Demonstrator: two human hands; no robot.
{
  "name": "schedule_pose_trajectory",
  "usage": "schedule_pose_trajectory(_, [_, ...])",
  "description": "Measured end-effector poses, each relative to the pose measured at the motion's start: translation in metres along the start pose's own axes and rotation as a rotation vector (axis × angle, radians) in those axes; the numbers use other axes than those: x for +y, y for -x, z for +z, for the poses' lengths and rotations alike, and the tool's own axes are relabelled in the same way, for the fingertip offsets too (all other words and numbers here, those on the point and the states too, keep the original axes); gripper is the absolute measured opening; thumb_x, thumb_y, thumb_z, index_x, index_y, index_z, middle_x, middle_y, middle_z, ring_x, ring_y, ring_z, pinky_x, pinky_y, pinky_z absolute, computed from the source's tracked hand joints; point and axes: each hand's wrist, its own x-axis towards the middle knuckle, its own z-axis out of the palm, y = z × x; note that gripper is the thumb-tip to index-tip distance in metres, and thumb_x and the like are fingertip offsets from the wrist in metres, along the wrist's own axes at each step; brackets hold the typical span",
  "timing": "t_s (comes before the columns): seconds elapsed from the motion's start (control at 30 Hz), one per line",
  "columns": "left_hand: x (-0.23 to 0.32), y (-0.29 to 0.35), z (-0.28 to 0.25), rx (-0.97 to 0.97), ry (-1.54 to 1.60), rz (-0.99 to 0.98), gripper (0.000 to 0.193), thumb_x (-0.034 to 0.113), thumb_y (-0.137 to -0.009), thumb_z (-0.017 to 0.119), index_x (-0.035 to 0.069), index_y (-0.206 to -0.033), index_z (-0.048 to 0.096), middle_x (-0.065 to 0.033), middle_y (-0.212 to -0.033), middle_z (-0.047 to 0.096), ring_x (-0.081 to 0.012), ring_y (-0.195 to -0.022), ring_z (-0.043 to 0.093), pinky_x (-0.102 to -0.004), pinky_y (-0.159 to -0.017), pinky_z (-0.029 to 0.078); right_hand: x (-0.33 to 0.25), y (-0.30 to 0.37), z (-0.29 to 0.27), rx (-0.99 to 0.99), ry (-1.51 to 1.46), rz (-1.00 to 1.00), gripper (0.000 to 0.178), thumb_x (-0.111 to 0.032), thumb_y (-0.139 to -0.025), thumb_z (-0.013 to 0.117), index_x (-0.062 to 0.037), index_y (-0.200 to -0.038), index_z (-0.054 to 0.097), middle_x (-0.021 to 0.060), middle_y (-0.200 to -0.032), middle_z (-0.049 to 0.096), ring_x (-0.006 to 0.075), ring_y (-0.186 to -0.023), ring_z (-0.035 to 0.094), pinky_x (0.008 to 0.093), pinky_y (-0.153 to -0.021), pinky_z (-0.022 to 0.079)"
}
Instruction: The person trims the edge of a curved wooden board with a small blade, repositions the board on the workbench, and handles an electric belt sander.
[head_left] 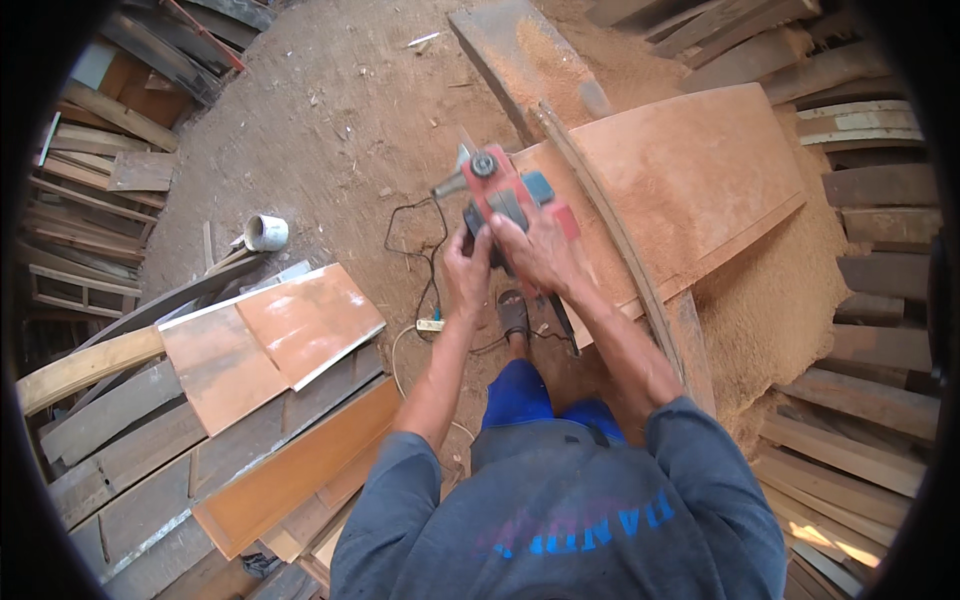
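Note:
A red electric hand planer (497, 178) with a dark round knob and a spout at its side is held up in front of me, above the ground. My right hand (545, 248) wraps around its rear part, with the thumb over the grey section. Against the near left side of the planer, my left hand (468, 262) is closed, its fingertips partly hidden by the tool. Just right of the planer, a narrow curved plank (612, 212) stretches across a wide reddish board (715, 170). Sawdust covers parts of that board.
A dark cable (436, 270) loops on the dirt floor near a small power strip (430, 325) and my sandalled foot (513, 312). Stacked boards (270, 340) and a white bucket (266, 233) stand left. Sawdust (775, 300) heaps at right beside piled planks (870, 275).

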Motion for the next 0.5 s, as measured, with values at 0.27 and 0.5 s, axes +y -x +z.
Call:
schedule_pose_trajectory(0.27, [0.016,-0.081,-0.013,0.034,0.065,0.143,0.050,0.037,-0.098,0.071,-0.005,-0.126,0.066,-0.0046,-0.103,0.071,-0.0099,-0.089,0.064,-0.0259,-0.079,0.053,-0.017,-0.079,0.003,0.012,-0.055,-0.091,0.073,-0.050,-0.095,0.061,0.0019,-0.143,0.045,0.0317,-0.100,0.069,0.0430,-0.092,0.070,0.0490,-0.079,0.054])
schedule_pose_trajectory(0.5, [0.008,-0.008,-0.002,0.026,-0.095,0.022,0.047,0.031,-0.098,0.071,-0.005,-0.127,0.066,-0.0064,-0.108,0.073,-0.0104,-0.091,0.065,-0.0274,-0.080,0.054,-0.013,-0.007,-0.005,0.052,-0.102,0.063,0.065,-0.051,-0.094,0.061,0.0114,-0.112,0.064,0.0314,-0.098,0.070,0.0435,-0.093,0.070,0.0476,-0.081,0.054])
